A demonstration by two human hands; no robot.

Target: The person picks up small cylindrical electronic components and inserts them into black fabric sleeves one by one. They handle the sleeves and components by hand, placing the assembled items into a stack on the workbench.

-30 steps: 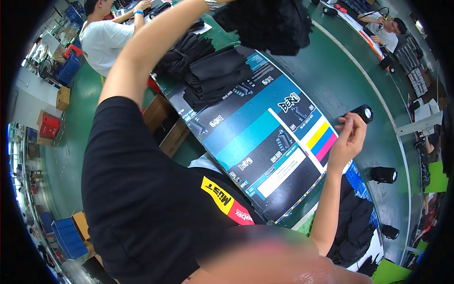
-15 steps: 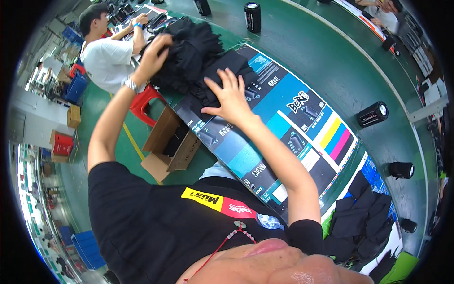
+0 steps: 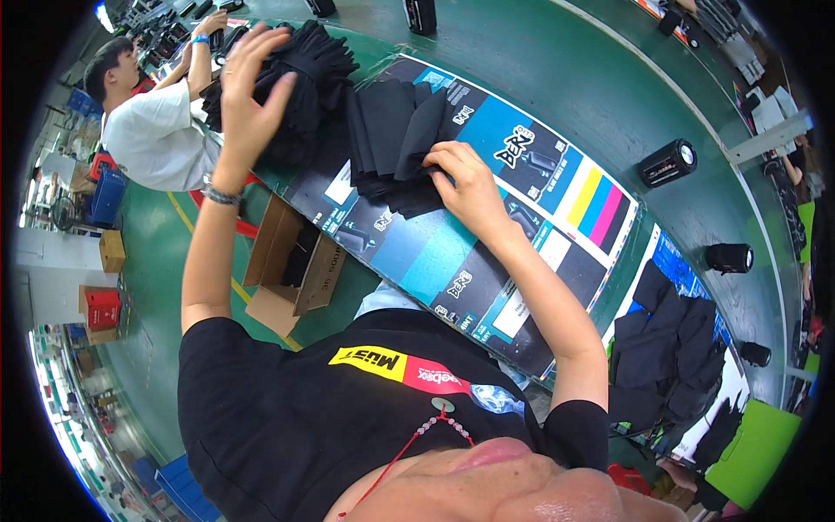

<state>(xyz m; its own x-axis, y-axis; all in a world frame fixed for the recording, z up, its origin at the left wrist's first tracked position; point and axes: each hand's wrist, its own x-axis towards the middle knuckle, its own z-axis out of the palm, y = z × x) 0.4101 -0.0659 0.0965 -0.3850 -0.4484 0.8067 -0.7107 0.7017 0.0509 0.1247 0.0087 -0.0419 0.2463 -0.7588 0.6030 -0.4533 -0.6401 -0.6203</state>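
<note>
The landmark here is the large printed cardboard sheet [image 3: 487,235], dark with blue panels and a block of yellow, magenta and cyan stripes, lying flat on the green work surface [image 3: 557,78]. At the sheet's far left end sits a fanned stack of flat black fabric pieces [image 3: 396,139], and just beyond it, past the sheet's far corner, a looser heap of bunched black fabric [image 3: 300,87]. The right hand [image 3: 465,183] rests palm-down on the near right edge of the fanned stack, fingers bent and pressing or pinching the topmost pieces; whether any piece is actually held between thumb and fingers cannot be told. The left hand [image 3: 248,91] is raised with fingers spread wide against the left side of the bunched heap, touching it with nothing closed in it. The stack's long axis runs from the sheet's near edge toward its far edge, so the fabric lies directly under and to the left of the right hand, which is the nearer of the two. Black cylindrical speakers [image 3: 668,162] stand well apart, beyond the sheet's striped end. An open brown cardboard box [image 3: 291,265] sits below the sheet's near left edge.
</note>
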